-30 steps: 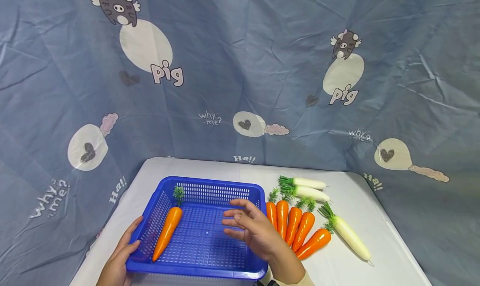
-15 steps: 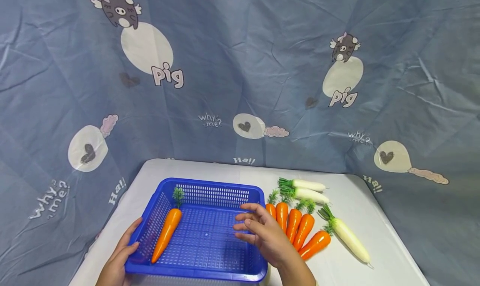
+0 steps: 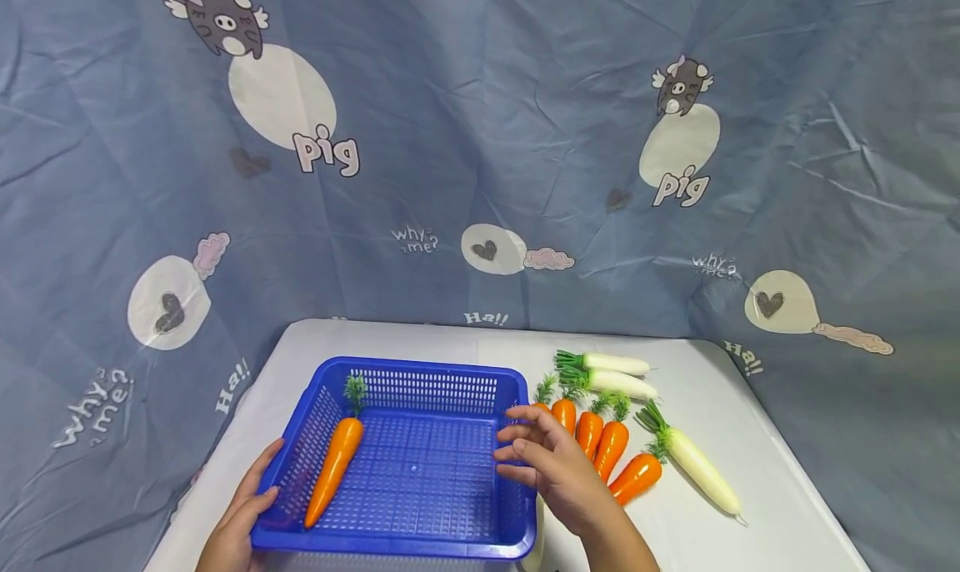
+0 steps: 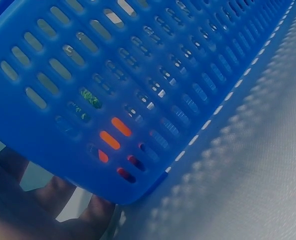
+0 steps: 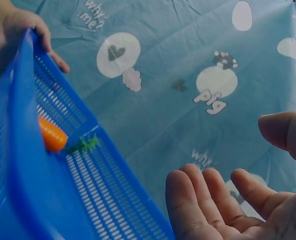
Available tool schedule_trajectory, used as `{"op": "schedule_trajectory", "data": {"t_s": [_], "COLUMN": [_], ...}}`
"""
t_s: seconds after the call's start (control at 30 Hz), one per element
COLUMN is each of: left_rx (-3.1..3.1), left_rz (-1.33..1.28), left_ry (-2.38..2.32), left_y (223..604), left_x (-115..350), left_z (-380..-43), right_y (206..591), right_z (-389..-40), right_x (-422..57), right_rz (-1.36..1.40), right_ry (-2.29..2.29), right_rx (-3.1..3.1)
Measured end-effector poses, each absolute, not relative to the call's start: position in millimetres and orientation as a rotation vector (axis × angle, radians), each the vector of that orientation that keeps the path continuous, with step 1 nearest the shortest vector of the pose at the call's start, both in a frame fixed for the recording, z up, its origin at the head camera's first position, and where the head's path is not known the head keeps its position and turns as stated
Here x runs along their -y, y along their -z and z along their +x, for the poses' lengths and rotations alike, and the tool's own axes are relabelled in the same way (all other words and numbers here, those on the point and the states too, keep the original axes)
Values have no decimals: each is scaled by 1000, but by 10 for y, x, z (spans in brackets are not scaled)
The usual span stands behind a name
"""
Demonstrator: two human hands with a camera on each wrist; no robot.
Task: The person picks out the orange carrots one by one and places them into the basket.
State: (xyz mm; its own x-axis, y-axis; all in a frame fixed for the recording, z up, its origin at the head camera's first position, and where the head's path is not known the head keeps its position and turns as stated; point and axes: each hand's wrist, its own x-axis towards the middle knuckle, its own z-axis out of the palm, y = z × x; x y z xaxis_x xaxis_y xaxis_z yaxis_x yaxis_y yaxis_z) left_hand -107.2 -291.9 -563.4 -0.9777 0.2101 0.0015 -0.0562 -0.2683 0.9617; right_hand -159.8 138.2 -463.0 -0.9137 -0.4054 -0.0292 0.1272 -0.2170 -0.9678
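Head view, rectangular blue basket (image 3: pixel 431 472) with slotted walls, glossy orange carrot (image 3: pixel 335 472), feathery green top, slanting inside, left hand (image 3: pixel 240 522) gripping basket's left side, right hand (image 3: pixel 562 474) loosely spread

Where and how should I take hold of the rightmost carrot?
Rightmost carrot: likely across its thick body just below the leaves, from above and the right; that part lies exposed, while the right wrist hides its lower end and other carrots lie left.

Room inside blue basket (image 3: pixel 427 480) right of carrot (image 3: pixel 335 472); right wall (image 3: pixel 516 505) bars low sideways pass
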Motion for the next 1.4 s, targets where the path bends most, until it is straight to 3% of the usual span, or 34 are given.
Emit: {"op": "schedule_trajectory", "data": {"t_s": [0.67, 1.4], "left_rx": [-1788, -1849], "left_rz": [133, 31], "left_ry": [-2381, -2323], "left_y": [5613, 5608], "left_x": [2877, 2888], "left_z": [-1076, -1044], "right_y": [4791, 5115], "right_z": [-1552, -1567], "right_x": [-1637, -1895], "right_rz": [4, 189], "right_ry": [2165, 2147], "right_rx": [-2012, -2153]}}
